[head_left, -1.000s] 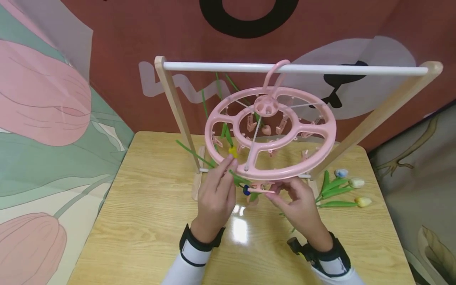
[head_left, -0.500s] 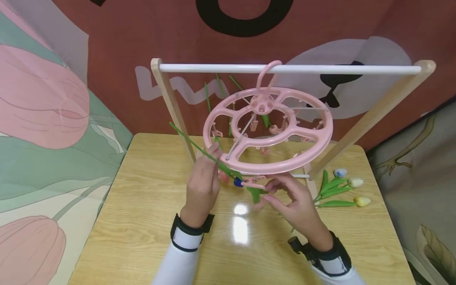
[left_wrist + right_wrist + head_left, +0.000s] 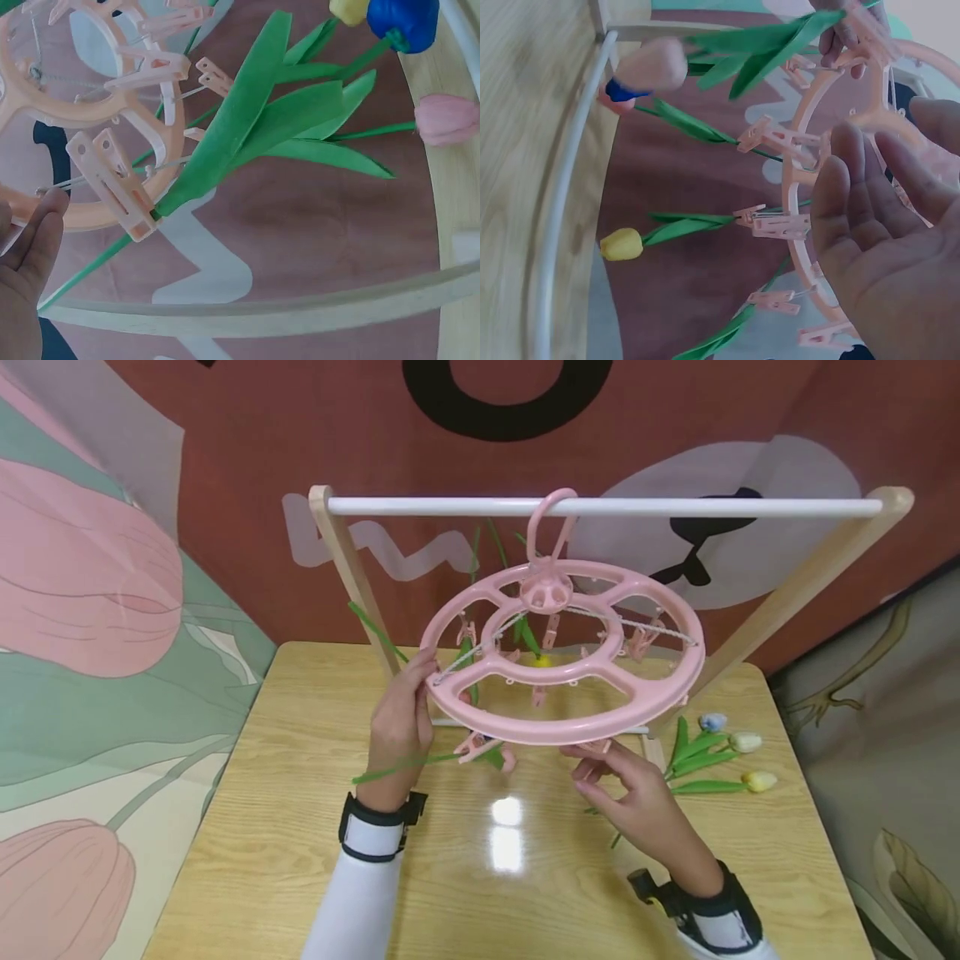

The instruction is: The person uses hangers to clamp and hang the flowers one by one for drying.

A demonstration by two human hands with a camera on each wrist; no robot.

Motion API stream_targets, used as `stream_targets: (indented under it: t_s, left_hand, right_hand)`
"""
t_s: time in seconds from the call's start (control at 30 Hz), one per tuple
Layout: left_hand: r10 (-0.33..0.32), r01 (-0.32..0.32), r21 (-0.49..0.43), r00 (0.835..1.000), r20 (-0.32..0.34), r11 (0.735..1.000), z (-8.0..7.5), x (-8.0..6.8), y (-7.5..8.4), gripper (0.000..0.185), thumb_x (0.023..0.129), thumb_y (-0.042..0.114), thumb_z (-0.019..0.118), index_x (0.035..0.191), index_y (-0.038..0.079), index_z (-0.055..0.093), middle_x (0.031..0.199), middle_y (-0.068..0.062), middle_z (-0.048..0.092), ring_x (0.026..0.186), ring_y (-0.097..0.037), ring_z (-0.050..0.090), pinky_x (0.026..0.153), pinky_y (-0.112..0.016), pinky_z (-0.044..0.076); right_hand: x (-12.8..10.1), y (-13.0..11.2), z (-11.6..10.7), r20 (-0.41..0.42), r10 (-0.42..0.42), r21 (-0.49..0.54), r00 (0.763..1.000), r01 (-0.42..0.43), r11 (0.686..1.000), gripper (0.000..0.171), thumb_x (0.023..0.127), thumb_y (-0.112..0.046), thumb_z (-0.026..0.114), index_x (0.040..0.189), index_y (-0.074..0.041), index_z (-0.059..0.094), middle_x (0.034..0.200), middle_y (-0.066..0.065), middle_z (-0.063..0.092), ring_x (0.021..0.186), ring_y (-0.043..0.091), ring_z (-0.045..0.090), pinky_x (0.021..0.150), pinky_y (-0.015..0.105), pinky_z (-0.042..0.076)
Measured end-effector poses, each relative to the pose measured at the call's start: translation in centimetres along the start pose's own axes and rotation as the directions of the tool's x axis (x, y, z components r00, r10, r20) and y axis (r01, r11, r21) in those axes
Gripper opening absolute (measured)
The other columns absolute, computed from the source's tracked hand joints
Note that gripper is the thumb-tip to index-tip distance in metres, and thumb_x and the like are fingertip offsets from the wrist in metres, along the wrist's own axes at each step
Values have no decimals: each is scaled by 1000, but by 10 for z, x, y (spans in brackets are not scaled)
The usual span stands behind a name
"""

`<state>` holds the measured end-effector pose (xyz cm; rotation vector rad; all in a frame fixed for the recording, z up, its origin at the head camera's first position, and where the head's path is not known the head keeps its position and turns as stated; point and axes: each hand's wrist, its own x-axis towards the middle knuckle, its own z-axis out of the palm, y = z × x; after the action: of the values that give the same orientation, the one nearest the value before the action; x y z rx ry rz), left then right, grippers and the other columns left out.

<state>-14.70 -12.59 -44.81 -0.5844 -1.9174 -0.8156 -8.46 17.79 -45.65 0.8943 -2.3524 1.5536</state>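
Head view: several tulips already hang clipped under the pink peg hanger (image 3: 562,652), three tulips (image 3: 723,752) wait on the table (image 3: 300,827).
Left hand (image 3: 397,727) touches the rim with straight fingers; right hand (image 3: 637,802) hovers open, empty, beneath the near edge.

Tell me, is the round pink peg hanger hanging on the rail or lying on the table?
Hanging: the pink peg hanger has its hook over the white rail.

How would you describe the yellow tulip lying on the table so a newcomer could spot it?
Start at the wooden rack and follow its right leg down to the table. Three tulips lie there; the yellow tulip is nearest the viewer, below the white tulip and blue tulip.
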Motion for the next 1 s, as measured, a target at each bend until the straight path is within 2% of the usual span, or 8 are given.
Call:
stream_targets:
  t_s: [0.1,0.23,0.33,0.47,0.7,0.8,0.9,1.0]
  left_hand:
    - [-43,43,-21,999,0,999,1,0,-3,25,97,-14,58,121,-9,62,129,-21,69,117,-34,70,107,-31,56]
    - [-80,80,-40,997,13,996,2,4,-4,25,98,-9,60,123,-7,65,131,-19,69,120,-32,69,108,-30,55]
    - [-76,77,-74,997,8,994,3,8,-5,26,98,-7,62,124,-7,66,133,-19,69,123,-31,68,108,-31,55]
    - [-82,75,-133,996,-46,988,5,13,-5,23,96,-6,65,119,-7,69,129,-20,70,121,-32,69,107,-35,56]
    - [-102,67,-218,983,-152,974,7,16,-4,22,93,-8,68,115,-6,74,123,-21,73,115,-35,71,103,-40,59]
    - [-90,55,-195,980,-176,979,7,18,-2,23,93,-8,69,115,-5,75,122,-21,74,113,-34,72,101,-39,60]
    - [-72,44,-149,980,-188,988,6,19,1,25,92,-7,70,117,-4,75,123,-20,74,112,-33,73,100,-37,61]
    - [-52,32,-109,982,-184,993,5,18,3,27,93,-5,70,120,-3,74,123,-19,74,111,-32,73,100,-35,60]
  right_hand:
    - [-5,6,-2,19,23,-18,1000,-23,1000,47,84,18,72,125,-5,67,112,8,69,90,10,67,78,17,60]
    - [-16,18,-8,33,113,-73,993,-110,991,39,91,12,70,123,-10,69,118,6,70,93,6,65,78,17,59]
    - [-26,29,-14,28,196,-145,980,-190,971,31,94,7,68,120,-10,71,118,5,71,94,3,64,77,18,59]
    - [-42,46,-24,18,274,-236,962,-262,936,23,97,1,67,117,-10,71,116,4,72,92,1,64,74,20,60]
    - [-67,72,-57,-29,335,-417,942,-316,852,24,96,1,69,118,-7,70,114,8,72,91,-5,60,70,22,59]
    - [-75,80,-71,-63,361,-469,931,-346,812,25,96,-1,69,120,-7,70,114,10,71,92,-7,57,68,25,59]
    - [-81,88,-79,-85,350,-496,933,-344,797,25,96,-1,70,120,-7,70,113,11,72,91,-4,58,67,29,60]
    - [-86,97,-81,-99,299,-529,949,-304,792,27,92,2,73,117,-6,71,109,11,72,91,8,62,66,30,60]
